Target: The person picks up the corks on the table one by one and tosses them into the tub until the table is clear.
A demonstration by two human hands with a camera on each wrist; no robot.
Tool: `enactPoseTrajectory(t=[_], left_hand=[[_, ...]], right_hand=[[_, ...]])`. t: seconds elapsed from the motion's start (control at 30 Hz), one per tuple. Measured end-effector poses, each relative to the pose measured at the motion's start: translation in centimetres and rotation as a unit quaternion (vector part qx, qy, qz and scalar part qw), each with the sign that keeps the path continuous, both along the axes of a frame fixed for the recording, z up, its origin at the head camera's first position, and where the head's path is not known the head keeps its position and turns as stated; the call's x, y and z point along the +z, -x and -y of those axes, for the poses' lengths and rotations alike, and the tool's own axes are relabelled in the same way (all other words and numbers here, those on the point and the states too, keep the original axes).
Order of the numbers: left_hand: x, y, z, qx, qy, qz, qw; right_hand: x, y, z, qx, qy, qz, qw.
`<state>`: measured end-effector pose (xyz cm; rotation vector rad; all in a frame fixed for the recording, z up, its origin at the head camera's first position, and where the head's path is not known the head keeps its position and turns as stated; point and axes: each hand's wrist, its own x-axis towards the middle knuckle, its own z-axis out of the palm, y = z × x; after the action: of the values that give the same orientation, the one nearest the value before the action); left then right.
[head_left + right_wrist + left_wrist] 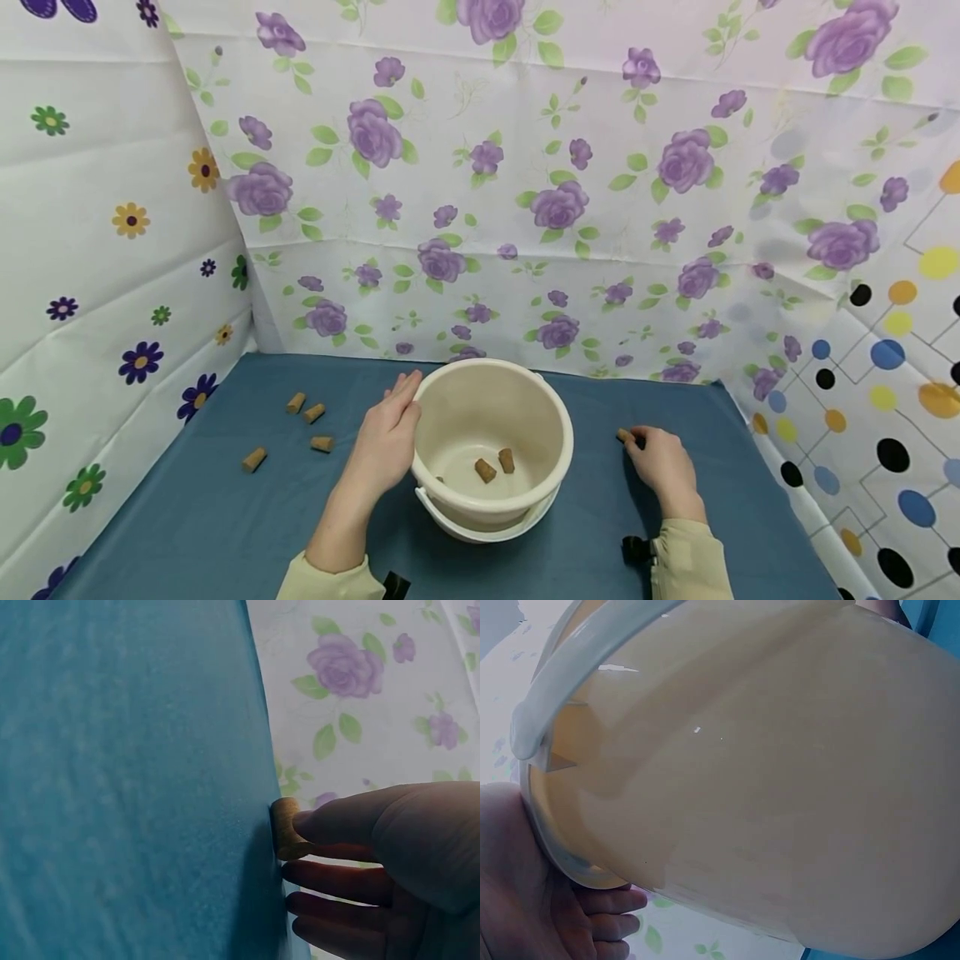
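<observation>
A cream bucket (491,398) stands upright on the blue cloth, its handle (480,536) hanging down at the front. My left hand (384,442) rests along the bucket's left rim with fingers extended. The left wrist view is filled by the bucket's outer wall (742,787), with the hand (525,885) at the rim. Right of the bucket, my right hand (663,465) pinches a cork (622,435) between thumb and finger. In the right wrist view this cork (285,829) is close over the cloth. Inside the bucket lie a cork (485,471) and another cork (507,461).
Several loose corks lie on the cloth left of my left hand, among them one cork (254,460) nearer me and one cork (296,402) farther back. A flowered curtain (450,200) rises behind the table, with patterned cloths on both sides.
</observation>
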<state>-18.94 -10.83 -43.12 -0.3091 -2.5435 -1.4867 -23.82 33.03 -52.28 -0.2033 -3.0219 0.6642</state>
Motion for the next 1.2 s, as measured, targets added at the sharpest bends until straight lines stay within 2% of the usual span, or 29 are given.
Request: enactPoseTrajectory(t=[0.37, 0.67, 0.93, 1.2], left_hand=[[0.0, 0.0, 0.0, 0.000, 0.004, 0.003, 1.0000], [0.0, -0.1, 0.0, -0.004, -0.001, 0.004, 1.0000], [0.0, -0.1, 0.0, -0.010, -0.004, 0.007, 0.9999], [0.0, -0.1, 0.1, -0.009, -0.003, 0.006, 0.9999]], right_hand=[[-0.3, 0.2, -0.1, -0.029, 0.007, 0.006, 0.9995], [-0.1, 0.1, -0.5, -0.023, 0.028, -0.007, 0.9993], [1.2, -0.3, -0.7, -0.021, 0.062, -0.024, 0.9976], [3.0, -0.8, -0.4, -0.017, 0.081, -0.068, 0.9943]])
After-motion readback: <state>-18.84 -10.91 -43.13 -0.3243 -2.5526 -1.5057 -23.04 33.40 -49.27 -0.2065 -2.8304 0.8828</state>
